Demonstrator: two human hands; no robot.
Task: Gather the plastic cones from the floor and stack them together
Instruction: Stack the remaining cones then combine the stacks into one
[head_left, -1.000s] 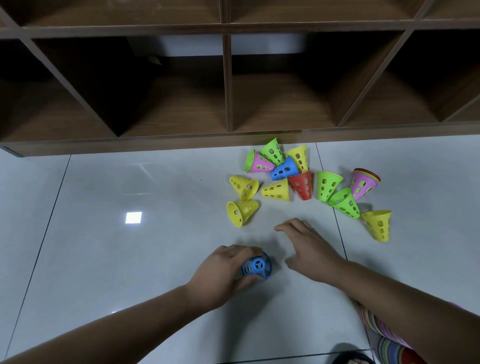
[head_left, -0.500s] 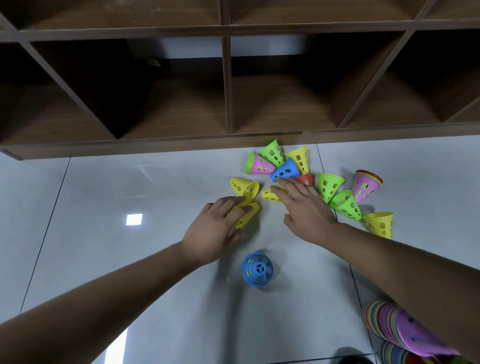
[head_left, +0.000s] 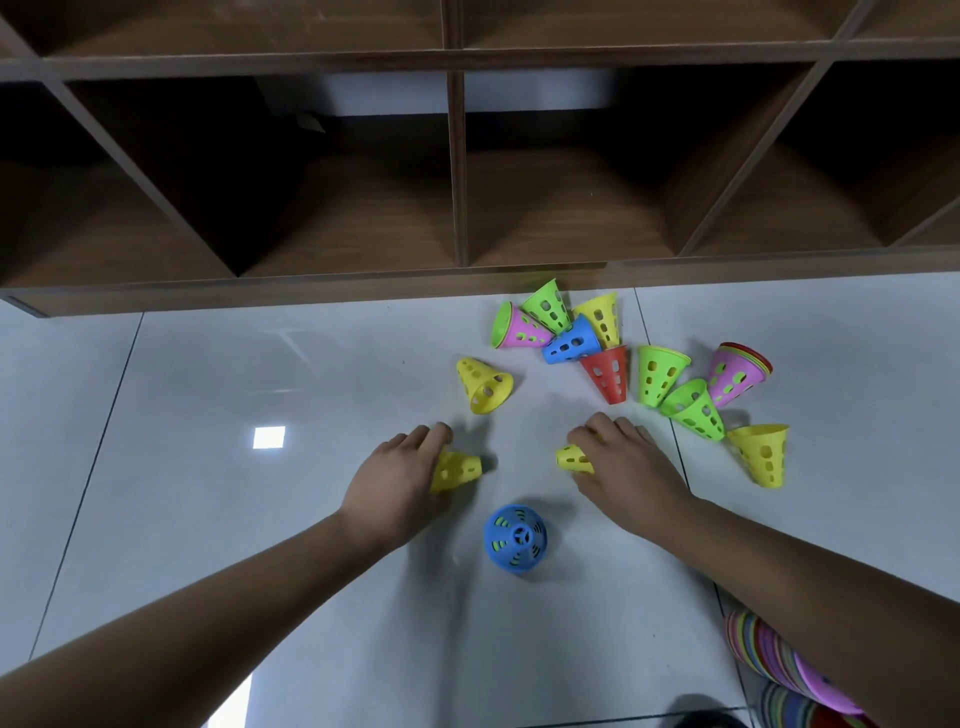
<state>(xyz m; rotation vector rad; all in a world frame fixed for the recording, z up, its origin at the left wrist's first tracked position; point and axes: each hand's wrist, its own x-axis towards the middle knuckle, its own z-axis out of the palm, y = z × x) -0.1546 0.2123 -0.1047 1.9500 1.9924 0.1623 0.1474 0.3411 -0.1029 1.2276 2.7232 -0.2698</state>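
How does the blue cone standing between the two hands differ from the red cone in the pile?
The blue cone stands upright on its wide rim, narrow end up; the red cone lies on its side. The blue cone stands alone on the floor; the red cone lies in the pile of cones. Both are perforated plastic cones.

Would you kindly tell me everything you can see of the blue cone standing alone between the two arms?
The blue cone looks like glossy plastic, its wall pierced by rows of slots through which yellow-green shows. It stands upright, wide end on the floor, its spoked narrow top facing the camera. It rests apart from the pile; only the floor touches it.
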